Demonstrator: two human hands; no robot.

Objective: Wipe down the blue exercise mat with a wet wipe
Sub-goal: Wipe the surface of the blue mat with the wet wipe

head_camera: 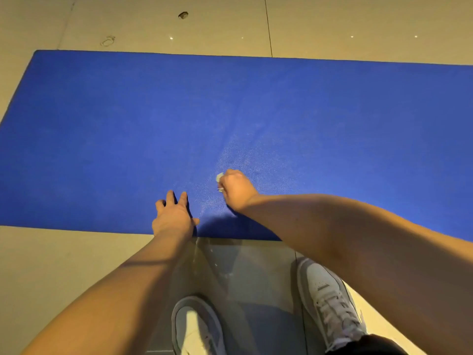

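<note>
Well, the right hand (236, 188) has its grip clenched on the wet wipe (219, 177) by the near edge of the blue exercise mat (102, 124), left hand (173, 218) flat and released, with one damp patch showing and most looking unwiped.

Left hand (174, 216) flat, fingers spread; right hand (236, 188) fisted round wet wipe (219, 177).

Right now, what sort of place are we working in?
Probably an indoor workout space or home floor: a blue textured exercise mat lies on large beige floor tiles, beside white lace-up sneakers.
</note>
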